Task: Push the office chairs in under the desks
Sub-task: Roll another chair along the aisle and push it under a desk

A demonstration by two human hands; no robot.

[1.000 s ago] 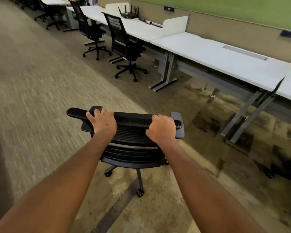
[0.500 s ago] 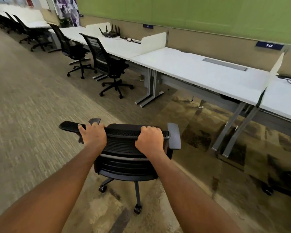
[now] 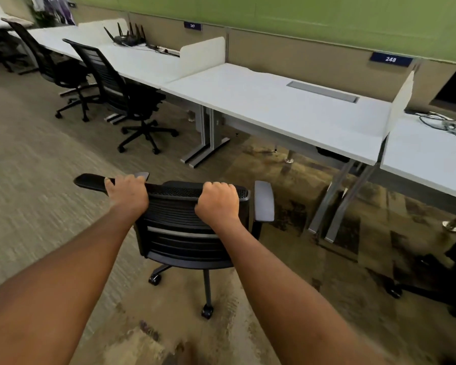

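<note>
Both hands, left hand [image 3: 128, 192] and right hand [image 3: 217, 204], grasping the office chair [image 3: 195, 227], have rolled it nearer the bench [image 3: 287, 111] at 1 o'clock, so tucking it in looks close.

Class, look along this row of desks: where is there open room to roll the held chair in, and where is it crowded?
Both hands, left and right, grip the held chair. Free: the gap under the desk marked 248, bordered by its grey legs on the left and right. Its top is bare too. Crowded: the desk to the left, where a black chair stands and a router sits.
</note>
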